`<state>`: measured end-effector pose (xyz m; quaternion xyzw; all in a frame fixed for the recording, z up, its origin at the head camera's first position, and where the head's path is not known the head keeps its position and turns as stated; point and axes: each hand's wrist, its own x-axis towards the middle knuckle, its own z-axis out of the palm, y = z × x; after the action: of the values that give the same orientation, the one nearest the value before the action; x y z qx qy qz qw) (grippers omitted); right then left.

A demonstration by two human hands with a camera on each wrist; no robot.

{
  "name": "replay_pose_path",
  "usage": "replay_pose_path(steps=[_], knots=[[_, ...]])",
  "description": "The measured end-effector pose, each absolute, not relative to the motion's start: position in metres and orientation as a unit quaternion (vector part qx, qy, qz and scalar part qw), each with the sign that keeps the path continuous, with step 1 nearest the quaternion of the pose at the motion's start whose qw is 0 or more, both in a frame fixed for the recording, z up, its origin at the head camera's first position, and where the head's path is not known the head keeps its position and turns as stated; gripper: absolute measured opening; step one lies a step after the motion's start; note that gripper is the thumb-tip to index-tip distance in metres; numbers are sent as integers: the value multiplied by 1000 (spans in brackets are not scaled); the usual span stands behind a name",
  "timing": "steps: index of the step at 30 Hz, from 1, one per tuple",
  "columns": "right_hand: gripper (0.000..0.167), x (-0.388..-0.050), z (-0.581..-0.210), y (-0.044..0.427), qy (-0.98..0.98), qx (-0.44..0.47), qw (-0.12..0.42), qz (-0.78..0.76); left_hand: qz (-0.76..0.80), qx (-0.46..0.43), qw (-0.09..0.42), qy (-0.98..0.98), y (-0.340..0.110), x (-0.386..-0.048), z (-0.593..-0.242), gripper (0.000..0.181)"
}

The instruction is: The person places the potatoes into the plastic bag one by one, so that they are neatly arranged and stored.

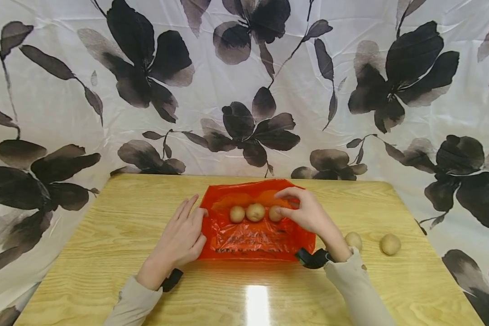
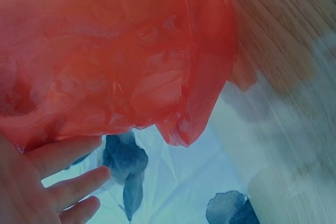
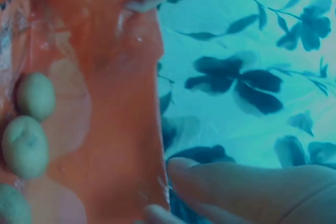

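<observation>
A red plastic bag [image 1: 248, 249] lies on the table, with three round brown potatoes [image 1: 255, 212] in a row on it. At the bag's left edge is my left hand [image 1: 183, 235], its index finger hooked over the film and thumb against it. Its other fingers [image 2: 79, 184] extend past the film in the left wrist view. My right hand [image 1: 307, 213] hovers at the right potato [image 1: 275, 213], thumb and index finger apart in a curve, the thumb tip overlapping the potato. Whether they touch I cannot tell. The right wrist view shows potatoes [image 3: 25, 147] left of these fingers [image 3: 184, 169].
Two more potatoes rest on the wooden table [image 1: 118, 217]: one [image 1: 353, 241] beside my right wrist, another [image 1: 390, 244] farther right. Behind the table hangs a white cloth [image 1: 203, 99] with dark flowers. Black straps are at both wrists.
</observation>
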<state>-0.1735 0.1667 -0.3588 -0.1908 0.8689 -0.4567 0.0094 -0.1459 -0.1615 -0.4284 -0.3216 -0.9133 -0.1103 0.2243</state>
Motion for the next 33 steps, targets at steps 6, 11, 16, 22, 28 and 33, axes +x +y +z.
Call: replay_pose_path(steps=[6, 11, 16, 22, 28, 33], knots=[[27, -168, -358, 180, 822, -200, -28, -532, -110, -321, 226, -913, -161, -146, -428, 31], [27, -167, -361, 197, 784, -220, -64, -576, -109, -322, 229, -912, -161, -146, -429, 31], [28, -167, -365, 215, 734, -245, -95, -626, -109, -323, 228, -912, -161, -146, -429, 31], [28, -167, -369, 237, 706, -246, -134, -651, -111, -323, 230, -911, -163, -147, -428, 31], [25, -165, -375, 261, 690, -224, -163, -668, -107, -322, 226, -913, -163, -147, -427, 32], [25, -164, -385, 283, 670, -228, -168, -687, -109, -320, 228, -913, -163, -147, -427, 32]])
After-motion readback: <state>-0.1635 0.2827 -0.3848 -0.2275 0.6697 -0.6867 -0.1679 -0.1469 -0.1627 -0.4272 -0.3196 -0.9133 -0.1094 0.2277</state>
